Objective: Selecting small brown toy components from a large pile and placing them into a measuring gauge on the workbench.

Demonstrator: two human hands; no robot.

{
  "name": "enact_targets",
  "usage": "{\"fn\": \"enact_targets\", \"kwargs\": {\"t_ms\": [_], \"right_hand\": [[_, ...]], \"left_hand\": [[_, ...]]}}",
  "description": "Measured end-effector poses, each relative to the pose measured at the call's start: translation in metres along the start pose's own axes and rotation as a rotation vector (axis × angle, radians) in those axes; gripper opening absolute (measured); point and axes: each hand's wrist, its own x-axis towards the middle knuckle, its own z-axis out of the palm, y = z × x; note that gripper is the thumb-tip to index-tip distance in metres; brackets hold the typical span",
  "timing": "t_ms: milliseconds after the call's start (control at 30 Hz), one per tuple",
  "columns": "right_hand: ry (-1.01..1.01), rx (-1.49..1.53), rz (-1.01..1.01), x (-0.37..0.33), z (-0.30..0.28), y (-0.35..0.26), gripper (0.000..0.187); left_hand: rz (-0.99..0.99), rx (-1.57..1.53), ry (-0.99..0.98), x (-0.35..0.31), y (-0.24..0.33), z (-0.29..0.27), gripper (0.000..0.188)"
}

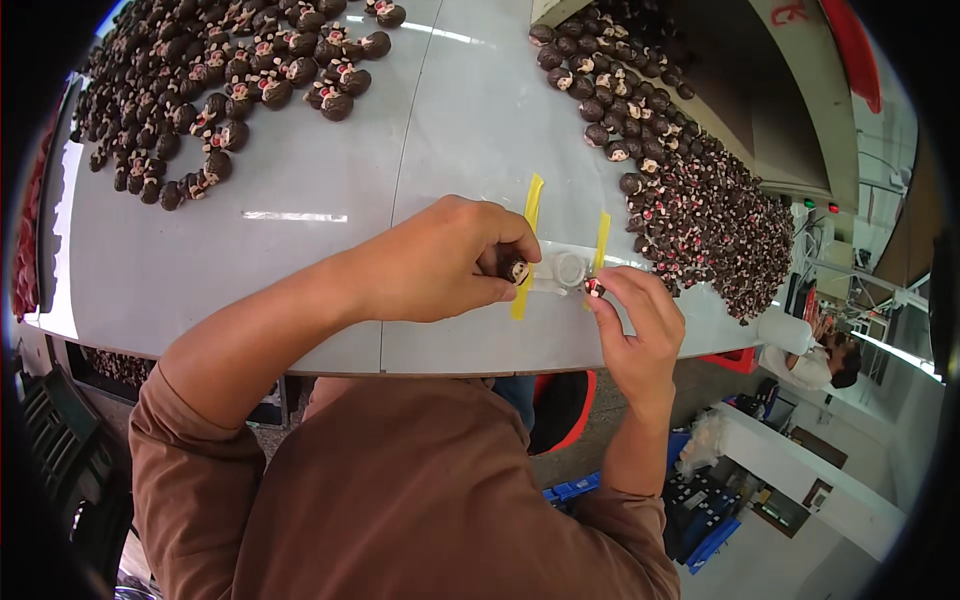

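Between the thumb and fingers of my left hand [440, 258] is a small dark brown figure head [515, 270], its pale face turned toward my right hand. My right hand [642, 325] pinches a tiny dark figure body [595, 288] with red and white marks. The two pieces are apart. A round transparent dish or ring [569, 268] sits on the table between my hands, holding something I cannot make out. Yellow tape strips, one on the left [534, 205] and one on the right [603, 236], lie on either side of it.
On the grey table [330, 260], many brown figures [240, 80] with heads and bodies spread at the far left. Loose heads [600, 90] and a heap of small bodies [710, 215] lie at the right, beside a pale box-like frame [800, 100]. Another person [825, 362] is at the far right.
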Motion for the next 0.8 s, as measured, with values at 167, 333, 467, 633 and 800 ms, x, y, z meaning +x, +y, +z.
{"fn": "enact_targets", "kwargs": {"t_ms": [167, 333, 467, 633, 800], "right_hand": [[-0.042, -0.057, -0.05, 0.007, 0.001, -0.001, 0.03], [-0.059, -0.157, -0.09, 0.012, 0.001, -0.003, 0.029], [-0.075, -0.186, -0.113, 0.017, 0.0, -0.008, 0.029], [-0.108, -0.223, -0.145, 0.02, 0.0, -0.011, 0.029], [-0.115, -0.224, -0.144, 0.021, -0.001, -0.013, 0.029]], "left_hand": [[0.043, 0.044, 0.04, 0.001, -0.005, 0.003, 0.029], [0.055, 0.07, 0.038, 0.001, -0.006, 0.004, 0.029], [0.061, 0.062, 0.033, 0.0, -0.006, 0.004, 0.029], [0.061, 0.086, 0.032, 0.0, -0.005, 0.004, 0.029], [0.015, 0.06, 0.055, 0.0, -0.003, 0.005, 0.03]]}}
